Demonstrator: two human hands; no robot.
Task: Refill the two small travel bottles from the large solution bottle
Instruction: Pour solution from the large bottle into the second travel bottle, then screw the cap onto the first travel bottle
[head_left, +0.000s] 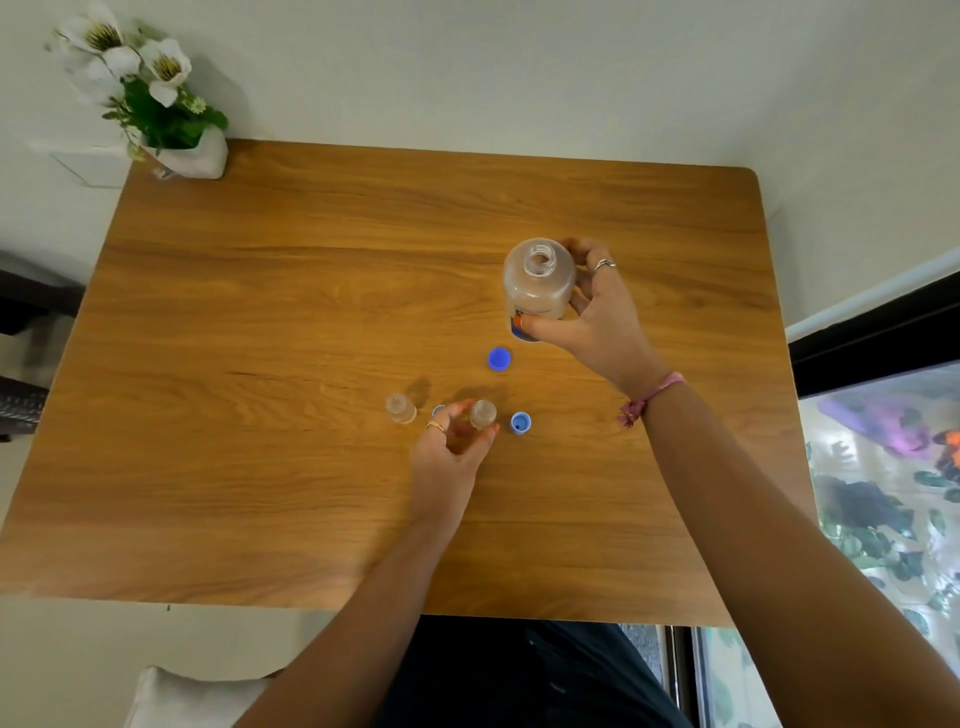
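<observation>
The large solution bottle (539, 283) is clear, uncapped and upright, right of the table's centre; my right hand (597, 312) is wrapped around its side. Its big blue cap (499, 359) lies on the wood just below it. My left hand (451, 449) grips one small travel bottle (483, 413), which stands open between thumb and fingers. The second small travel bottle (401, 408) stands open and untouched to the left. One small blue cap (520, 422) lies right of the held bottle; another small blue cap (439, 411) peeks out behind my fingers.
The wooden table (260, 338) has a white vase of flowers (171, 135) at its far left corner. A dark chair (26, 322) stands off the left edge, and a patterned fabric (893, 493) lies off the right edge.
</observation>
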